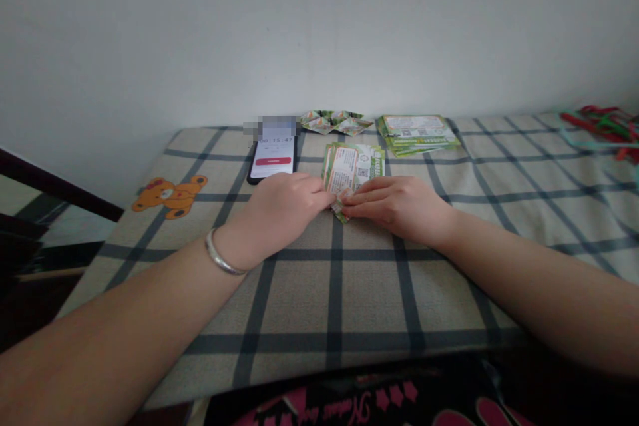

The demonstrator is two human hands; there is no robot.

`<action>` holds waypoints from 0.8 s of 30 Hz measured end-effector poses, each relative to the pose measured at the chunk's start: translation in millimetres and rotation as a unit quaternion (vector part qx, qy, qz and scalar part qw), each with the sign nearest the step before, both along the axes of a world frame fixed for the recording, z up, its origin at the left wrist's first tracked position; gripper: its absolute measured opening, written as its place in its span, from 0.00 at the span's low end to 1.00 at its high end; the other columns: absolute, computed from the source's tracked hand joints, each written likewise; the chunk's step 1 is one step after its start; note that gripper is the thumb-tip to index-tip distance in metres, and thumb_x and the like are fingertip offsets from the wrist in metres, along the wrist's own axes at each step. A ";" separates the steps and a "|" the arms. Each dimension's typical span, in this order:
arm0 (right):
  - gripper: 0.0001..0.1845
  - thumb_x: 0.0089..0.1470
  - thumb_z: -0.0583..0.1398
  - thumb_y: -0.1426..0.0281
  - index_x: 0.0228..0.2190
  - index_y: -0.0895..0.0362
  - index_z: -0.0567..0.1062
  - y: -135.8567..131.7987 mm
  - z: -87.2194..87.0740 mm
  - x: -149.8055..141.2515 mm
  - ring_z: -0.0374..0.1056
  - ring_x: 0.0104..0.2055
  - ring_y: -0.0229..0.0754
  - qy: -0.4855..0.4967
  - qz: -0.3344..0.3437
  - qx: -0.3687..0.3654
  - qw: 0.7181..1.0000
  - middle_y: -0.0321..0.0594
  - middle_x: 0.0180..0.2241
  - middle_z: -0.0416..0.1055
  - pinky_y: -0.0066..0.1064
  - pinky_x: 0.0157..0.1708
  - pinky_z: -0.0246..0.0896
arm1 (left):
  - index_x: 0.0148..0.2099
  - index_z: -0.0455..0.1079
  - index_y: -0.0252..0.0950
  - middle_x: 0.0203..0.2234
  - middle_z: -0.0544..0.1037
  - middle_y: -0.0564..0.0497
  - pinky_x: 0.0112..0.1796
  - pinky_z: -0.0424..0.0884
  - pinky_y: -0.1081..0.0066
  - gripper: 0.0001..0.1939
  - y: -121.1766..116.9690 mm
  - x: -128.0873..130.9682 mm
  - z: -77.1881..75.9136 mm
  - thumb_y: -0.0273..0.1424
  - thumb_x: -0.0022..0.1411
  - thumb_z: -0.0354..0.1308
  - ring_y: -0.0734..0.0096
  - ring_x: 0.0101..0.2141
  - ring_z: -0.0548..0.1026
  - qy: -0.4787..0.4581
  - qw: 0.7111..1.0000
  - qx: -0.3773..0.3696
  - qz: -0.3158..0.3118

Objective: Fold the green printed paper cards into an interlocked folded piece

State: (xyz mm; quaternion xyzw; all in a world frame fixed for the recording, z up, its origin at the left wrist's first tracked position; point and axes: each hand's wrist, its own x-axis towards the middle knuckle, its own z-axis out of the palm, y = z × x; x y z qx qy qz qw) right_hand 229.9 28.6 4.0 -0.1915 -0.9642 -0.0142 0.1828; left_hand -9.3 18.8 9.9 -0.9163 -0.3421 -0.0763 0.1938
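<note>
A small piece of green-and-white printed paper (pixel 338 212), folded at an angle, lies on the tablecloth between my hands. My left hand (pixel 287 206), with a silver bangle at the wrist, has thumb and forefinger pinched on its left edge. From the other side my right hand (pixel 399 206) presses it with its fingers held together and nearly straight. Just beyond the fingertips is a small stack of printed green-and-white leaflets (pixel 349 166), partly covered by the right fingers. The exact folds are hidden under the fingertips.
A phone (pixel 273 158) showing a running timer lies left of the leaflets. Against the wall are folded paper pieces (pixel 337 123) and a larger leaflet pile (pixel 419 133). A bear sticker (pixel 170 197) is at left; a clear tray (pixel 594 140) with red and green strips stands far right.
</note>
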 end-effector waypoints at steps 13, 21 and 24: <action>0.16 0.64 0.55 0.73 0.51 0.52 0.76 -0.9 1.5 2.3 0.70 0.54 0.45 -0.072 -0.005 0.010 0.997 0.34 0.54 0.74 0.38 0.52 0.69 | 0.40 0.75 0.36 0.31 0.74 0.49 0.30 0.64 0.67 0.09 -0.5 1.4 0.0 0.29 0.68 0.53 0.64 0.33 0.72 -0.004 1.000 -0.012 0.008; 0.17 0.62 0.55 0.76 0.50 0.55 0.76 -1.8 3.6 3.4 0.70 0.54 0.42 -0.051 0.009 -0.013 0.999 0.37 0.53 0.75 0.37 0.56 0.66 | 0.48 0.74 0.35 0.38 0.75 0.46 0.33 0.68 0.66 0.12 -7.7 0.7 5.0 0.25 0.66 0.52 0.61 0.38 0.73 0.040 0.999 -0.034 0.001; 0.16 0.62 0.55 0.76 0.46 0.55 0.79 1.9 0.7 4.3 0.71 0.53 0.41 -0.016 0.015 -0.034 0.999 0.38 0.50 0.77 0.36 0.54 0.66 | 0.44 0.75 0.33 0.35 0.75 0.45 0.34 0.70 0.64 0.11 -9.0 2.9 4.2 0.25 0.64 0.53 0.60 0.36 0.73 0.032 0.999 -0.037 -0.008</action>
